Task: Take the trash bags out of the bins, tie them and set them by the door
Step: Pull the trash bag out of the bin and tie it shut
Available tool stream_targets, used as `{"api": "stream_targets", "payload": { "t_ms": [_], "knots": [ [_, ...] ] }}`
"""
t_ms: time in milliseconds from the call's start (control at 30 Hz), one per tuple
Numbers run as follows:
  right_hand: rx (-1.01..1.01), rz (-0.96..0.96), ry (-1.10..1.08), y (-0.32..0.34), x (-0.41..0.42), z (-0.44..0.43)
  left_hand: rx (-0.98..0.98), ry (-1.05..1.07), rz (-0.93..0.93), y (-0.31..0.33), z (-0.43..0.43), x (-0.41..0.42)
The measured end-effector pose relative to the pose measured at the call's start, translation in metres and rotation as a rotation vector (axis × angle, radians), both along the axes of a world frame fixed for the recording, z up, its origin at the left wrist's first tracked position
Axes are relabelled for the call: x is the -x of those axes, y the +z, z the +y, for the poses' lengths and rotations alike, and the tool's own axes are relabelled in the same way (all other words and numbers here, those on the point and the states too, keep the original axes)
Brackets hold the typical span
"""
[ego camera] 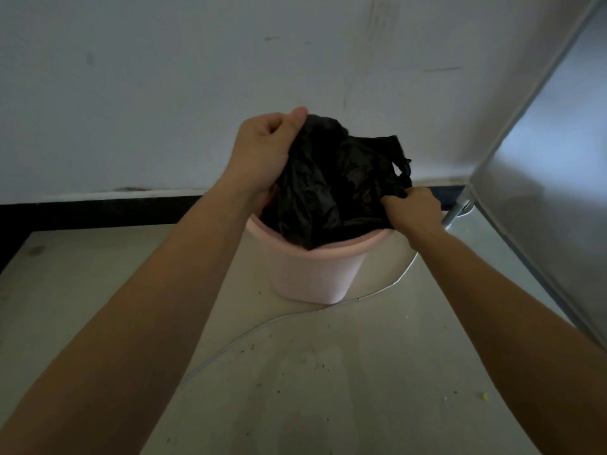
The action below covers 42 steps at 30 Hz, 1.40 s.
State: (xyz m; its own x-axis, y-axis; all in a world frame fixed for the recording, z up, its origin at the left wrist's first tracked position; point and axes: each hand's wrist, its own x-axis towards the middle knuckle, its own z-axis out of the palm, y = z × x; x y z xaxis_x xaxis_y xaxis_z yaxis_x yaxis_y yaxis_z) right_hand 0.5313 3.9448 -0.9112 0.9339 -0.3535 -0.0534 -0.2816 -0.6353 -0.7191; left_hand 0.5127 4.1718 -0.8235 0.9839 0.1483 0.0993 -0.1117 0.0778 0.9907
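Note:
A pink round bin point(312, 274) stands on the floor close to the wall. A black trash bag point(331, 185) rises out of its mouth, bunched and crumpled. My left hand point(262, 149) grips the bag's upper left edge, thumb on top. My right hand point(414, 208) pinches the bag's right edge just above the bin's rim, where a loose handle flap sticks up. The bag's lower part is hidden inside the bin.
A white wall with a black skirting strip point(98, 211) runs behind the bin. A metal cabinet or table side point(542, 178) stands at the right, with its leg point(456, 211) near the bin. A thin white cable point(262, 326) trails across the dusty floor.

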Motion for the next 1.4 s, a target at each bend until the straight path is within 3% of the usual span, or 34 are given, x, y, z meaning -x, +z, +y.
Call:
{"api": "stream_targets", "payload": {
  "t_ms": [133, 233, 300, 400, 500, 567, 600, 700, 767, 833, 1000, 1167, 1267, 1400],
  "knots": [
    [0.156, -0.116, 0.043, 0.008, -0.002, -0.003, 0.166, -0.135, 0.014, 0.014, -0.009, 0.013],
    [0.295, -0.301, 0.084, 0.034, -0.008, -0.006, 0.188, -0.108, -0.043, 0.026, 0.002, 0.014],
    [0.165, -0.483, 0.097, 0.06, -0.01, -0.004, 0.107, 0.001, -0.121, 0.031, 0.01, 0.012],
    [-0.074, -0.667, 0.099, 0.096, -0.011, 0.005, -0.224, 0.225, -0.166, 0.038, 0.021, 0.009],
    [-0.174, -0.656, 0.097, 0.114, -0.012, 0.018, -0.58, 0.286, 0.135, 0.043, 0.042, 0.003],
    [-0.206, -0.546, 0.11, 0.121, -0.016, 0.022, -0.728, 0.188, 0.436, 0.046, 0.057, 0.008],
    [-0.245, -0.481, 0.13, 0.125, -0.018, 0.024, -0.749, 0.126, 0.491, 0.049, 0.062, 0.013],
    [-0.337, -0.441, 0.137, 0.141, -0.029, 0.027, -0.508, 0.107, 0.31, 0.065, 0.07, 0.018],
    [-0.341, -0.577, 0.132, 0.164, -0.029, 0.031, -0.24, 0.162, 0.099, 0.092, 0.067, 0.017],
    [-0.353, -0.709, 0.144, 0.197, -0.023, 0.043, -0.097, 0.216, -0.069, 0.126, 0.062, 0.015],
    [-0.366, -0.957, 0.262, 0.291, -0.003, 0.074, -0.003, 0.263, -0.436, 0.205, 0.065, 0.019],
    [-0.429, -1.131, 0.394, 0.371, 0.025, 0.121, -0.188, 0.455, -0.781, 0.274, 0.098, 0.039],
    [-0.543, -1.07, 0.405, 0.387, 0.041, 0.158, -0.183, 0.61, -0.805, 0.286, 0.135, 0.049],
    [-0.684, -0.66, 0.542, 0.357, 0.062, 0.195, -0.23, 0.644, -0.75, 0.257, 0.17, 0.073]
  ]
}}
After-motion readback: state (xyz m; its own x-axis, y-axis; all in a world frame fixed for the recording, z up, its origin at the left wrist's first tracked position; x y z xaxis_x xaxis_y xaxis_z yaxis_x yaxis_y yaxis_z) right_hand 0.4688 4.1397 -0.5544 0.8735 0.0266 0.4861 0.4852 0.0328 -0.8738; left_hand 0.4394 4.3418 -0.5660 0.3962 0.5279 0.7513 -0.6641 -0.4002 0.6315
